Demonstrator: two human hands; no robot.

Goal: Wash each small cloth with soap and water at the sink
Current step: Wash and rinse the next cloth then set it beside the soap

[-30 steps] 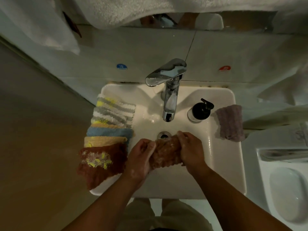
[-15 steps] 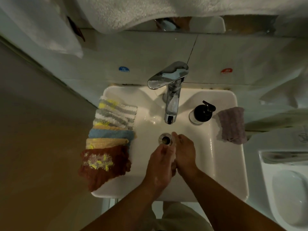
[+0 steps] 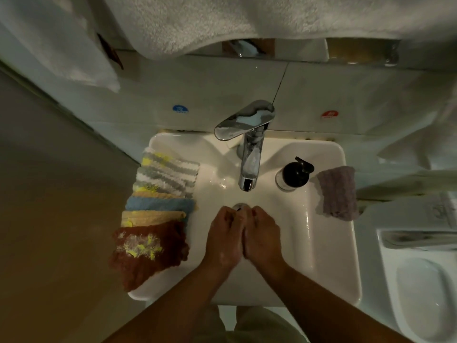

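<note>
**Two hands pressed together over a bathroom sink, small cloths on both rims**

A dim bathroom seen from above. At far left lies a brownish floor (image 3: pixel 49 219). A white towel (image 3: pixel 222 21) hangs across the top of the view, over a pale tiled wall (image 3: pixel 222 82) that carries a blue sticker (image 3: pixel 180 109) and, further right, a red sticker (image 3: pixel 330 113).

A white rectangular sink (image 3: pixel 321 256) fills the middle. On its left rim the small cloths overlap in a row from back to front: a grey, white and yellow striped cloth (image 3: pixel 168 174), a blue cloth (image 3: pixel 158 203), a pale orange cloth (image 3: pixel 153 217), and nearest, a dark red-brown cloth (image 3: pixel 148 251) with a yellow and white fuzzy patch, its edge hanging over the rim. A chrome faucet (image 3: pixel 249 154) stands at the back centre, its spout pointing down toward the drain (image 3: pixel 239 207). To its right a black-topped soap dispenser (image 3: pixel 294 175) stands upright, and just beside it a mauve cloth (image 3: pixel 337 193) lies on the right rim. A white ceramic fixture (image 3: pixel 425 293) sits at far right.

Both forearms reach in from the bottom edge. The left hand (image 3: pixel 223 241) and right hand (image 3: pixel 263 237) meet side by side in the basin, touching along their inner edges, knuckles up, just in front of the drain. Their fingers curl downward and together; what they clamp, if anything, is hidden beneath them.
</note>
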